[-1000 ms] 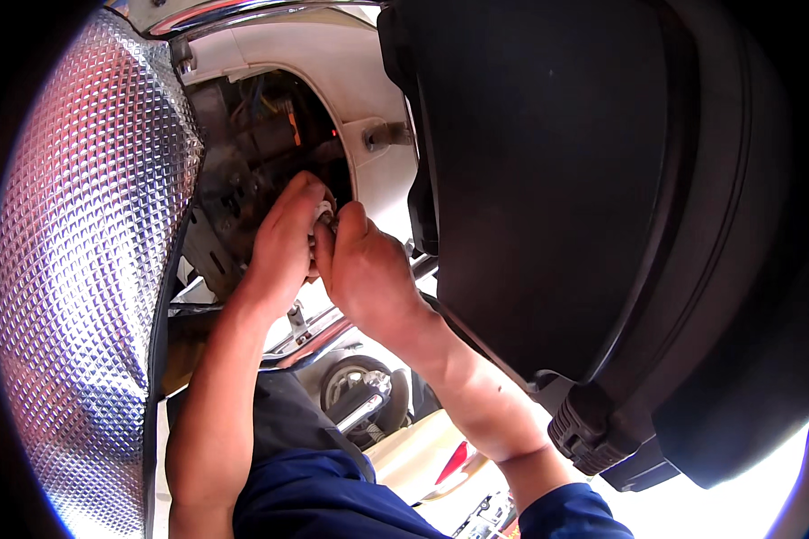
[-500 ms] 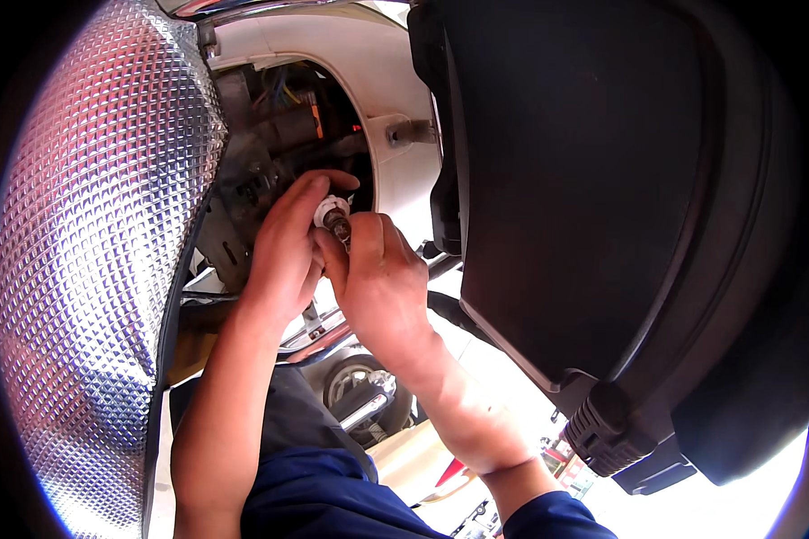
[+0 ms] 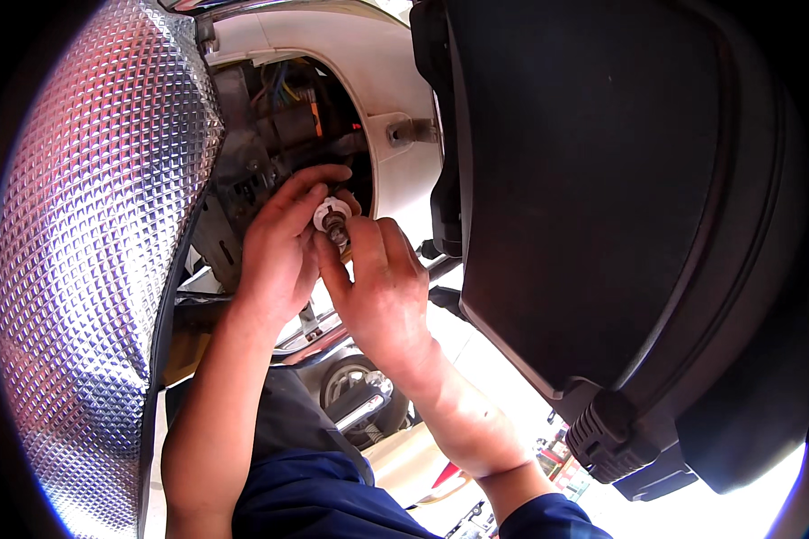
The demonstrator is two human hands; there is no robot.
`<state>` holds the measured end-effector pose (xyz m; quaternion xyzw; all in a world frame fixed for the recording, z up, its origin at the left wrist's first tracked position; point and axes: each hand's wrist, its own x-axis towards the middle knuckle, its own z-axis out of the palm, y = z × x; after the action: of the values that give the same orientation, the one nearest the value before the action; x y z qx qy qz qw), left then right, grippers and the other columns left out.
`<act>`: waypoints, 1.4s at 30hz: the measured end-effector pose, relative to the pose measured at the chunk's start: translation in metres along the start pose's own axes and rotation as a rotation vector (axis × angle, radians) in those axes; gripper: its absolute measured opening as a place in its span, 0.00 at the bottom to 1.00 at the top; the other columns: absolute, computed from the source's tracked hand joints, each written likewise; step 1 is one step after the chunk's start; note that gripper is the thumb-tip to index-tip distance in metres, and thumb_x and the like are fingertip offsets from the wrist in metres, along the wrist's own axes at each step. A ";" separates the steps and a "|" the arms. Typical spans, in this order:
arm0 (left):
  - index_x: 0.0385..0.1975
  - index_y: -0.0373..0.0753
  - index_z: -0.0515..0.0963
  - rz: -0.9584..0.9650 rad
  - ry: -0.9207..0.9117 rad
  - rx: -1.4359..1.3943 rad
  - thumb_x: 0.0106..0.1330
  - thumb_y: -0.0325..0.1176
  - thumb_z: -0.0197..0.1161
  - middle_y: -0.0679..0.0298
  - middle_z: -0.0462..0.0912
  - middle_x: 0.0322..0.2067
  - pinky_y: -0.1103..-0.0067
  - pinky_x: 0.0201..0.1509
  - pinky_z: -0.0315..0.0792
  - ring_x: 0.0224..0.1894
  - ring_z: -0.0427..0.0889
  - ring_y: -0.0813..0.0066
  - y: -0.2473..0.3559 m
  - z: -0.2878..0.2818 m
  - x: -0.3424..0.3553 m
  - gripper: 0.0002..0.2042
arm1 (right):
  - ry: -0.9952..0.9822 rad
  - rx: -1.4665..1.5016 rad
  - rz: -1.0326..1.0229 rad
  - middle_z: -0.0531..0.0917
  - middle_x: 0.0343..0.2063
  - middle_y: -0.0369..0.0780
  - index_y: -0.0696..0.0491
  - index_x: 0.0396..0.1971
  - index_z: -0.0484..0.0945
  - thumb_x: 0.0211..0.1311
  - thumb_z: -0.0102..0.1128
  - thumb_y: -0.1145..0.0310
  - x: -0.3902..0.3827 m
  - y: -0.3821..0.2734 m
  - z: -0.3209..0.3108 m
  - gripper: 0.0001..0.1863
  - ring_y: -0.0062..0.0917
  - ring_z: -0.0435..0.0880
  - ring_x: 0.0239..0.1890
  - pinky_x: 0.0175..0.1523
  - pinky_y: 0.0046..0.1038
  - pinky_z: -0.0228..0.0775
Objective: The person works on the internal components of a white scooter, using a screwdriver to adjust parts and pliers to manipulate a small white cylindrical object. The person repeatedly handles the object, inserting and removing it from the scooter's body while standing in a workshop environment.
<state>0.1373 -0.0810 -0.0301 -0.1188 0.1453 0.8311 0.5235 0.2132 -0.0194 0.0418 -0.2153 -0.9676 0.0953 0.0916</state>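
A large black hard-shell case (image 3: 584, 198) fills the right side of the view. On the left bulges a silver, quilted-looking cover (image 3: 90, 251). Between them, a cream panel (image 3: 409, 94) curves around a dark opening where coloured wires (image 3: 283, 88) show. Lower down, beyond the person's forearms, is part of a wheel (image 3: 340, 384).

The two bare hands meet just in front of the opening. The right hand (image 3: 382, 278) pinches a small part between thumb and fingers. The left hand (image 3: 279, 247) curves beside it, its forefinger stretched out toward the opening; whether it grips the part cannot be told.

Smallest of all is that bulb-like part (image 3: 333, 218), between the two hands, with a white round collar and a dark, shiny stem. It looks light and stiff; the stem may be slippery and, if glass, fragile, so the collar seems the safer hold.
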 end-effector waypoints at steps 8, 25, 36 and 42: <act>0.49 0.34 0.73 0.000 0.042 0.043 0.72 0.29 0.45 0.61 0.80 0.34 0.81 0.40 0.71 0.35 0.77 0.77 0.001 0.006 0.000 0.12 | 0.005 0.024 0.024 0.74 0.24 0.41 0.56 0.30 0.73 0.51 0.69 0.72 -0.002 0.000 0.001 0.11 0.35 0.78 0.22 0.26 0.33 0.72; 0.50 0.35 0.73 -0.009 0.030 0.097 0.71 0.29 0.46 0.63 0.79 0.34 0.82 0.38 0.72 0.34 0.77 0.79 0.001 0.004 -0.003 0.13 | 0.066 0.027 0.002 0.71 0.21 0.40 0.54 0.26 0.70 0.51 0.67 0.69 -0.006 0.001 0.006 0.12 0.33 0.76 0.23 0.24 0.33 0.71; 0.48 0.36 0.74 -0.024 0.037 0.152 0.71 0.32 0.48 0.64 0.78 0.33 0.84 0.40 0.71 0.35 0.76 0.81 0.003 0.007 -0.004 0.12 | 0.053 0.102 0.058 0.72 0.21 0.40 0.56 0.27 0.71 0.52 0.66 0.69 -0.007 0.000 0.008 0.11 0.34 0.76 0.24 0.25 0.33 0.71; 0.45 0.36 0.74 -0.022 0.038 0.177 0.73 0.36 0.48 0.66 0.76 0.31 0.85 0.37 0.70 0.32 0.74 0.82 0.003 0.009 -0.003 0.12 | 0.016 0.119 0.074 0.72 0.22 0.42 0.56 0.28 0.70 0.56 0.65 0.67 -0.006 0.000 0.006 0.12 0.36 0.76 0.24 0.26 0.35 0.70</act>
<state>0.1349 -0.0810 -0.0200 -0.0894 0.2269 0.8067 0.5384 0.2173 -0.0233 0.0354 -0.2458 -0.9508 0.1542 0.1086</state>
